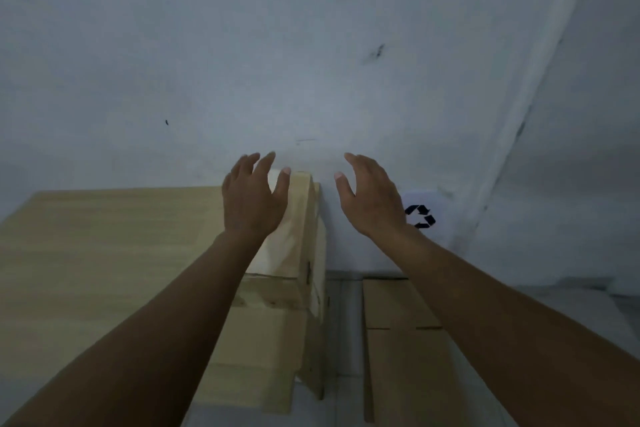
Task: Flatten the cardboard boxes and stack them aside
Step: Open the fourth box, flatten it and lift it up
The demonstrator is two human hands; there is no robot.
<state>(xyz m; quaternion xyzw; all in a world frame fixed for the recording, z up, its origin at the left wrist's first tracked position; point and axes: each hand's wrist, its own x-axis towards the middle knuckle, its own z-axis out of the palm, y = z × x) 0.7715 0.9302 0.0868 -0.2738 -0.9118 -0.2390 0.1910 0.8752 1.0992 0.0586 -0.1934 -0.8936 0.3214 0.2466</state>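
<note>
A tan cardboard box (298,253) stands upright in the centre, its top reaching the wall, with a pale flap on its left face. My left hand (252,198) hovers over the box's top, fingers spread, holding nothing. My right hand (370,198) is raised to the right of the box, also spread and empty, clear of the cardboard. A flattened brown cardboard piece (405,340) lies on the floor at the lower right, partly under my right forearm.
A light wooden tabletop (104,253) fills the left side. The white wall (311,62) rises close behind everything. A white panel with a black recycling symbol (420,217) leans at the wall behind my right hand. Pale floor (343,322) shows between box and flat cardboard.
</note>
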